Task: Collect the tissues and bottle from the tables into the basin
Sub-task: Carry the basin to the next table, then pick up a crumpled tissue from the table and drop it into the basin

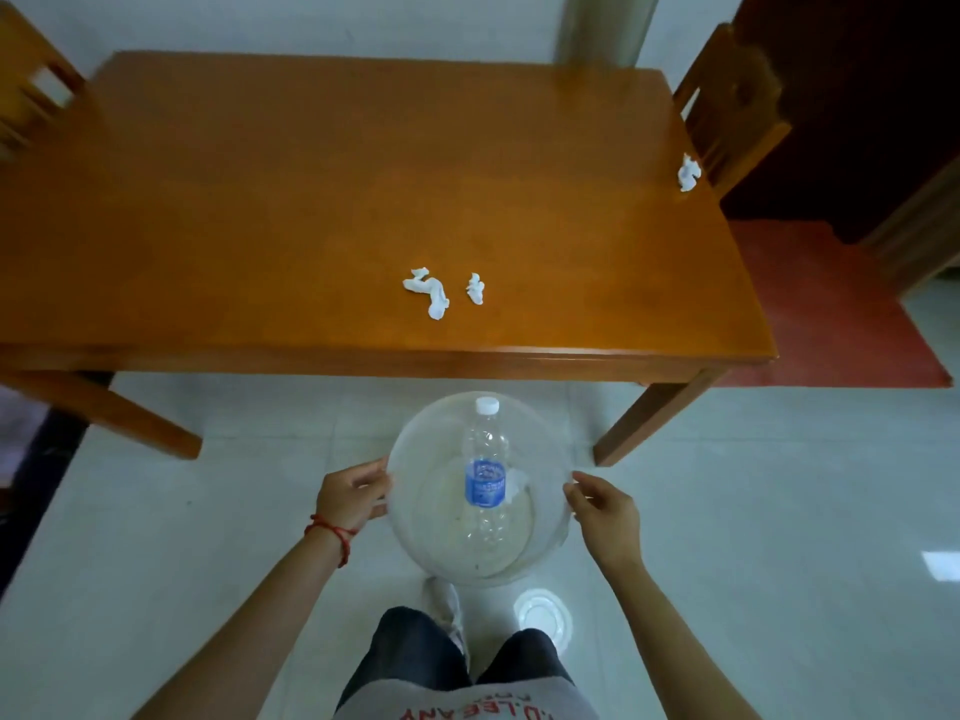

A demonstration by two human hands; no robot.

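Orange-brown wood makes up the large table point(332, 200), which fills the upper half of the view, with a wooden chair point(727, 106) seen at its two o'clock corner and another chair point(31, 90) at ten o'clock. Below the table's near edge, at six o'clock, a clear plastic basin point(415, 532) is held above the pale tiled floor point(753, 511). Its rim is gripped at nine o'clock by the left hand point(349, 495) and at three o'clock by the right hand point(602, 509), each closed on the edge. Inside the basin a clear bottle point(485, 480) with a blue label is laid with its white cap toward twelve o'clock, and a white scrap is seen just beside the label. On the table, a long crumpled tissue point(428, 292) lies near the front edge, a smaller tissue point(475, 288) just beside it at three o'clock, and a third tissue point(689, 172) at the right edge.
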